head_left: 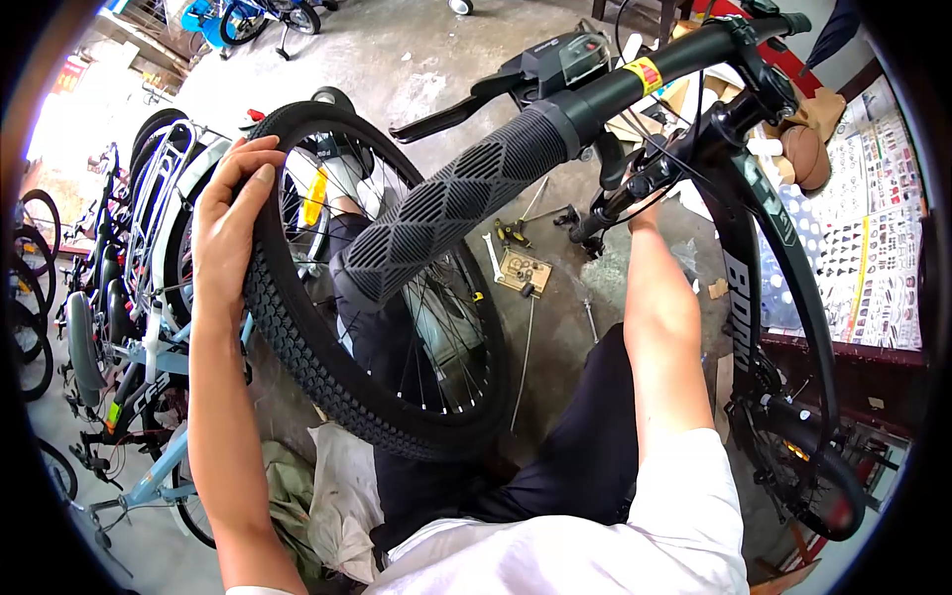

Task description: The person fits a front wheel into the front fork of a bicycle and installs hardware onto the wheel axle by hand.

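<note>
Black rubber rims the wheel (297, 357), which stands tilted between the hands, its spokes in front of the person's leg. The left hand (238, 208) is curled on the outer edge of its tyre, thumb lying along the tread. Well apart from it, the right hand (643, 216) reaches in beneath the black bike (736, 233); bike parts hide most of it, so I cannot tell whether its fingers are clamped on anything. Between the hands and above the wheel juts the grip (466, 203), with the brake lever (436, 119) beyond it.

On the floor, left of the right forearm, lies a small wooden tray (538, 273), or perhaps a flat board; the bits on it are too small to name. Just beside it is a spanner (493, 260). Right of the left forearm slump a white sack (342, 496) and green cloth (286, 486), the sack's contents hidden. Further right of the right hand, printed sheets (873, 238) cover a counter. Parked bikes (156, 484) crowd left of the left hand.
</note>
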`<act>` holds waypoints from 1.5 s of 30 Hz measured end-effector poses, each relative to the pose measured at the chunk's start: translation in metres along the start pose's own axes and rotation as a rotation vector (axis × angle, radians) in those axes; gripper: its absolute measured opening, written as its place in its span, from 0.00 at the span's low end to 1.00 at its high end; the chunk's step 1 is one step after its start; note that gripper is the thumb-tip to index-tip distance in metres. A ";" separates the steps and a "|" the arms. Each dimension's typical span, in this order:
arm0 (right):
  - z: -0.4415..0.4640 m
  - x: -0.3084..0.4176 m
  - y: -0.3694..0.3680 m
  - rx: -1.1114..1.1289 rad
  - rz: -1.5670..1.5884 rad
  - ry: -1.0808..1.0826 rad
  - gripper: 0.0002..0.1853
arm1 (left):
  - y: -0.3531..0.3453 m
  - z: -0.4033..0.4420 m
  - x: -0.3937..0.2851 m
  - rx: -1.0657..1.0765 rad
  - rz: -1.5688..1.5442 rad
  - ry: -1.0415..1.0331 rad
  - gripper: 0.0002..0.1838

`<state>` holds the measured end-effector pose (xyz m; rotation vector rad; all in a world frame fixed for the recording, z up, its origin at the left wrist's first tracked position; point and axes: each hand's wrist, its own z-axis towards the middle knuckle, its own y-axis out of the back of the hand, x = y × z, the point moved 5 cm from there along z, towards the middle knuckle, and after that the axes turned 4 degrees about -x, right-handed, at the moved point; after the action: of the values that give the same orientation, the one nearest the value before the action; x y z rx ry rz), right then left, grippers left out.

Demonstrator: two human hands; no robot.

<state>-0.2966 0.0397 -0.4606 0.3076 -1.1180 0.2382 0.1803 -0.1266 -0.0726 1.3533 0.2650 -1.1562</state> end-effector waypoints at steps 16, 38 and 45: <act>0.013 0.017 -0.020 0.054 0.122 -0.135 0.26 | -0.002 -0.010 -0.009 -0.057 0.060 -0.027 0.09; 0.028 0.073 0.006 0.179 0.611 -0.607 0.14 | -0.001 -0.013 0.003 -0.162 0.143 -0.177 0.11; 0.049 0.124 0.050 0.197 0.329 -0.400 0.10 | -0.012 -0.003 0.015 -0.182 0.195 -0.252 0.10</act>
<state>-0.3027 0.0727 -0.3219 0.3549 -1.5448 0.6002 0.1798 -0.1288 -0.0919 1.0377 0.0525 -1.0970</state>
